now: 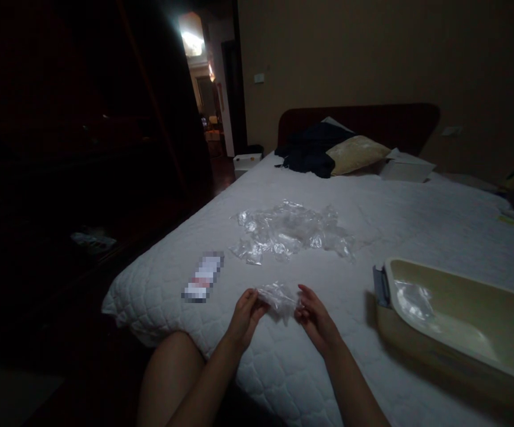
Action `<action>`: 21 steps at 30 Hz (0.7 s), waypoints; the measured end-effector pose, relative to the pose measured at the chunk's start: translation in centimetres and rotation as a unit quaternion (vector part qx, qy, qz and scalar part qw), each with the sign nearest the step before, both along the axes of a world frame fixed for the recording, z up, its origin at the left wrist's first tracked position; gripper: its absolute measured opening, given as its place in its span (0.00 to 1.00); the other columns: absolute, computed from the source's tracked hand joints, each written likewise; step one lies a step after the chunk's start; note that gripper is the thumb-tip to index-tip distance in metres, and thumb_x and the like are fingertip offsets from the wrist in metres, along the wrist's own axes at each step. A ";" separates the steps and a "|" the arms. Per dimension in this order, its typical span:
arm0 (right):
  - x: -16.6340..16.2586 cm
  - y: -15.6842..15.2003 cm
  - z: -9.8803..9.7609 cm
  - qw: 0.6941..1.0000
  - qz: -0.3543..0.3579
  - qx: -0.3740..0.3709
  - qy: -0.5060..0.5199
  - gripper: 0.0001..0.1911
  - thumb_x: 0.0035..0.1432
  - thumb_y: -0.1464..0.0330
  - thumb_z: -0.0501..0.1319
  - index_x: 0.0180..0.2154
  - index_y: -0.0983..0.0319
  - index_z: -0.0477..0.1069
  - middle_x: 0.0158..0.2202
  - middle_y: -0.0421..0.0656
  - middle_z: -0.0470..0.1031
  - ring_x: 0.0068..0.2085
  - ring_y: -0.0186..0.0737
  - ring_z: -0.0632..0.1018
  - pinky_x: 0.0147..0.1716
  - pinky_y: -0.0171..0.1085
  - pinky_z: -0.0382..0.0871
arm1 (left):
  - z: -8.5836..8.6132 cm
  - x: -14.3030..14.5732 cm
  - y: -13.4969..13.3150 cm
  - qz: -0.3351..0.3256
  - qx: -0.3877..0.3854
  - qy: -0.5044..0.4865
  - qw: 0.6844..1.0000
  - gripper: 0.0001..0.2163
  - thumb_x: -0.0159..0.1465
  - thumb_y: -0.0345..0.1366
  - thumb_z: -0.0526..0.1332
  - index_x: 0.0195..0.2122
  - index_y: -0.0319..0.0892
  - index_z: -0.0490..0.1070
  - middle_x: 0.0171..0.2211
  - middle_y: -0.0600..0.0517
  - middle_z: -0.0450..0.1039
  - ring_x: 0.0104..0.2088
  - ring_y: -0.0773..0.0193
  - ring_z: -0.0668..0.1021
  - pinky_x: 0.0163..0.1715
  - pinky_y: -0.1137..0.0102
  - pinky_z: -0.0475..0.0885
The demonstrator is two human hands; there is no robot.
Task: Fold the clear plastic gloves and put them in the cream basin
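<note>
My left hand and my right hand hold a small crumpled clear plastic bag between them, each pinching one side, just above the white quilted bed. Farther up the bed lies a loose pile of clear plastic bags. A small white packet, blurred out, lies to the left of my hands near the bed's corner. My bare knee shows below the mattress edge.
A beige plastic tub sits on the bed at the right with a clear plastic piece inside. Pillows and dark clothing lie by the headboard. The room's left side is dark; a lit doorway shows behind.
</note>
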State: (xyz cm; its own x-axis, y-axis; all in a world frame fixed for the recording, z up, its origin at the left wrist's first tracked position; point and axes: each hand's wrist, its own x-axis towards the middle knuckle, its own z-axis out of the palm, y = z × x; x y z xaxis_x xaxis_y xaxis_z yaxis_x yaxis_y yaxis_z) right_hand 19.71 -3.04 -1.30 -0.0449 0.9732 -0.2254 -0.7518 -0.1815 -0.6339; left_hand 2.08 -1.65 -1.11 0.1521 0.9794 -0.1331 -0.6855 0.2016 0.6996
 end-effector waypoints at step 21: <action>-0.8 -0.3 0.3 0.994 0.018 0.029 -0.106 0.24 0.43 0.48 0.59 0.33 0.60 0.70 0.28 0.42 0.72 0.25 0.36 0.71 0.24 0.34 0.64 | 0.5 -0.4 -0.3 -0.072 0.028 0.038 0.996 0.08 0.42 0.21 0.58 0.24 0.38 0.68 0.34 0.50 0.73 0.35 0.63 0.73 0.36 0.70 0.64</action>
